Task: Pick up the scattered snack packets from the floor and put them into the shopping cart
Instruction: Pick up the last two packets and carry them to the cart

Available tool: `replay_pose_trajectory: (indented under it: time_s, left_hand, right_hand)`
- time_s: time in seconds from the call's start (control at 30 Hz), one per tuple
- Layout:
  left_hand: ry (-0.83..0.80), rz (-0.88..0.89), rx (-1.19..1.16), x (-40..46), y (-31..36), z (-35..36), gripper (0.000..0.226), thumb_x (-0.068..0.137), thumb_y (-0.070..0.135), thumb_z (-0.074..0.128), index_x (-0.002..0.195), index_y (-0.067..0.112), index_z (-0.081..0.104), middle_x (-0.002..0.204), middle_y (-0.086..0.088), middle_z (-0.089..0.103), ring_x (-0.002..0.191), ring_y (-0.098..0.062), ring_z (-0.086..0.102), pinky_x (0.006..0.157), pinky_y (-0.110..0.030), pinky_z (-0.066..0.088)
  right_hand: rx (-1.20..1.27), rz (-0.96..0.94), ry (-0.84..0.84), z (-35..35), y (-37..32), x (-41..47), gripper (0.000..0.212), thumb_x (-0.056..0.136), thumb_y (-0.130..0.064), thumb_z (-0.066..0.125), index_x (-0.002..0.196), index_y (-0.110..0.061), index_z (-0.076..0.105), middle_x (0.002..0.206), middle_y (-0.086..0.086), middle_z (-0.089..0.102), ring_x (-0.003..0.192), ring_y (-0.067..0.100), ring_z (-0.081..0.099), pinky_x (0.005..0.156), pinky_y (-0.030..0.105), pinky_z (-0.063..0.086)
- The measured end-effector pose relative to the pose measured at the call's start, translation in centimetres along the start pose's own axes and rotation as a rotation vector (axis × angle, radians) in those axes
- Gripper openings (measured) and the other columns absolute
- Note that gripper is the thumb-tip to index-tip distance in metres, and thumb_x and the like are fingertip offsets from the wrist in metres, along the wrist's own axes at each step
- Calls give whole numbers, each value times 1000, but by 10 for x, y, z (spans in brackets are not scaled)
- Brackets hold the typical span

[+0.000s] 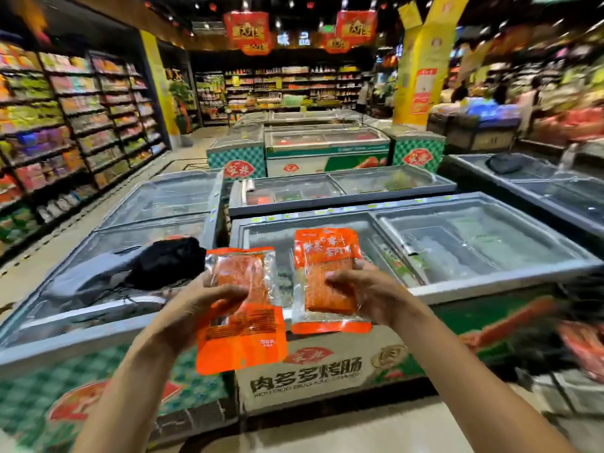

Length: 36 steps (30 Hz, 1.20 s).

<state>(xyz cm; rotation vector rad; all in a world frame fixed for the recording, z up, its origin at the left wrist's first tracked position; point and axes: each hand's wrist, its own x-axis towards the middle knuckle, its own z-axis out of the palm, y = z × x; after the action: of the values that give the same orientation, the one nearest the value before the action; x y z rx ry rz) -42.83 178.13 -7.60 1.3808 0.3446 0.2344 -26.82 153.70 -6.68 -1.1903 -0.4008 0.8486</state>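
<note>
With our left hand [209,300] and right hand [366,294] each pinching an orange packet [242,335] [327,279], we judged it best to swing both toward the blurred cart [575,338] right of the right hand before letting go.

Chest freezers [425,243] block me straight ahead, a black bag [166,261] atop one; open floor aisle [108,217] runs left.

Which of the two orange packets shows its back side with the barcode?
The packet in the left hand: left packet shows printed barcode text; right packet shows its front.

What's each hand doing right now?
Left hand: holding an orange packet.
Right hand: holding another orange packet.
</note>
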Motion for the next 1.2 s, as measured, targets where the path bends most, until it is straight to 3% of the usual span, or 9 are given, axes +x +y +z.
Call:
replay_pose_trajectory:
  time_s: [0.2,0.27,0.37,0.47,0.6,0.73,0.9,1.03,1.2]
  left_hand:
    - [-205,-46,4,106,-18,127,48,57,1,85,100,-3,63,80,-11,71,70,-13,71,66,-21,60]
    - [-311,-84,13,136,-26,169,66,44,17,98,99,0,66,85,-13,71,73,-16,72,67,-25,62]
    - [-437,-116,5,180,-37,230,92,38,25,100,117,-1,62,102,-18,67,91,-24,68,79,-31,61]
    - [-535,-129,-19,220,-45,289,69,56,7,89,120,1,63,98,-16,73,83,-20,73,75,-28,63]
    - [-700,-126,7,270,-49,360,88,33,25,102,111,6,65,95,-15,71,82,-20,72,72,-26,62]
    - [-844,-159,26,315,-53,432,66,51,16,89,110,5,61,90,-13,66,77,-15,68,72,-23,60]
    - [-951,-192,47,348,-67,525,29,69,-5,77,89,9,60,73,-6,66,63,-10,67,62,-19,57]
    - [-1037,-219,51,370,-81,600,41,67,-10,76,102,4,60,78,-9,67,67,-13,69,65,-21,58]
    - [-1103,-254,58,405,-108,719,60,65,0,81,120,2,58,101,-20,63,83,-19,69,77,-25,60]
  right_hand:
    - [74,-75,266,-135,-30,-41,26,83,7,68,107,-2,67,110,24,68,102,39,65,94,58,50]
    - [72,-96,348,-173,-37,-54,40,79,3,72,118,-1,63,119,26,65,113,42,60,102,61,45]
    - [86,-147,444,-226,-48,-71,47,72,-2,72,119,-3,64,112,21,69,100,35,66,95,52,52]
    - [81,-187,535,-270,-61,-85,41,75,3,71,116,-3,65,108,19,71,89,29,71,85,47,57]
    - [134,-240,647,-321,-84,-99,29,82,5,60,110,-1,67,99,16,74,81,26,74,72,40,61]
    - [165,-291,752,-366,-100,-114,23,86,8,54,104,0,67,89,16,75,72,26,74,59,37,60]
    - [200,-326,856,-434,-108,-138,41,82,4,62,123,4,60,108,22,70,86,31,72,75,46,61]
    - [214,-367,919,-492,-119,-158,49,82,4,63,130,4,56,113,23,69,90,33,72,78,49,60]
    - [223,-385,970,-601,-141,-186,67,76,3,73,138,1,49,130,29,60,119,45,59,84,53,57]
